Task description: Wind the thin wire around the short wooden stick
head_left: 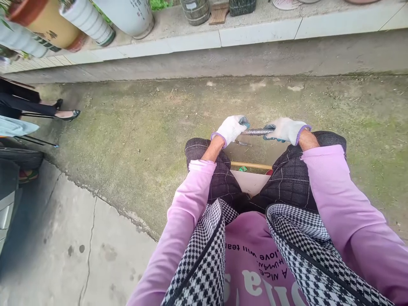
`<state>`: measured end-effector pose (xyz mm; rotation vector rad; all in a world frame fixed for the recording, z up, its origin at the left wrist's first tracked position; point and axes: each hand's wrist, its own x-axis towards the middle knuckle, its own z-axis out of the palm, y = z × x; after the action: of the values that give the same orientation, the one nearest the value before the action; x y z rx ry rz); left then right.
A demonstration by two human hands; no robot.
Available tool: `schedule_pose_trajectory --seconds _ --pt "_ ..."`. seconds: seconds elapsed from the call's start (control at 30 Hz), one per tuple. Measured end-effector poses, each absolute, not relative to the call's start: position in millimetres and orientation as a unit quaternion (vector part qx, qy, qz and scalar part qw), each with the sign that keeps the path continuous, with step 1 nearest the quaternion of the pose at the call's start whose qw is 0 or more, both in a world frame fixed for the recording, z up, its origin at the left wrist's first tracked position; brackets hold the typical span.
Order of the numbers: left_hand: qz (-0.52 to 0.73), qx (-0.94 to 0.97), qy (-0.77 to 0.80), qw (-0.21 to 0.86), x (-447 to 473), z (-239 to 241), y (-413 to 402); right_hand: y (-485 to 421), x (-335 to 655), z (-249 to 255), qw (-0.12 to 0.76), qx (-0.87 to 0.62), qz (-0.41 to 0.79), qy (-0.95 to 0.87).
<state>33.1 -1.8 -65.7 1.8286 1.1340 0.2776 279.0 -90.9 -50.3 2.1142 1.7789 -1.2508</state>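
Both my hands wear white knit gloves with bluish-grey coated fingers and purple cuffs. Between them runs a thin rod [255,132] wrapped in silvery, coil-like windings, held roughly level above my knees. My left hand [231,128] is closed around its left end. The fingers of my right hand [283,129] close on the other end. Just below my left hand, a second, shorter silvery coiled piece [244,143] shows; whether it joins the rod I cannot tell. Lower down, a yellow stick [251,165] spans the gap between my legs, beside a small green scrap [242,169].
A pale board [250,182] lies between my thighs. Ahead, a tiled ledge [191,43] carries flower pots [127,17] and a wooden block [219,14]. At the left are another person's legs and black shoes [68,114]. Mossy ground [134,127] meets cracked concrete [105,246].
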Motion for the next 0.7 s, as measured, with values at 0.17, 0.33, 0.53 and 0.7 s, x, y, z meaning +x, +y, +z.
schedule_pose_trajectory --seconds 0.17,0.33,0.53,0.7 --pt "0.111 0.653 0.519 0.539 47.1 -57.9 -12.9 -87.1 271.6 -57.0 0.050 0.688 -0.376 0.619" --pt "0.142 0.551 0.549 0.613 61.2 -45.7 -25.3 -77.7 262.3 -60.3 0.025 0.692 -0.334 0.639" --pt "0.165 0.497 0.513 0.680 60.4 -43.2 -27.3 -79.3 272.5 -49.4 -0.136 0.751 -0.390 0.516" --pt "0.150 0.508 0.454 0.717 57.8 -46.8 -30.1 -91.9 271.4 -32.2 -0.341 0.684 -0.519 0.383"
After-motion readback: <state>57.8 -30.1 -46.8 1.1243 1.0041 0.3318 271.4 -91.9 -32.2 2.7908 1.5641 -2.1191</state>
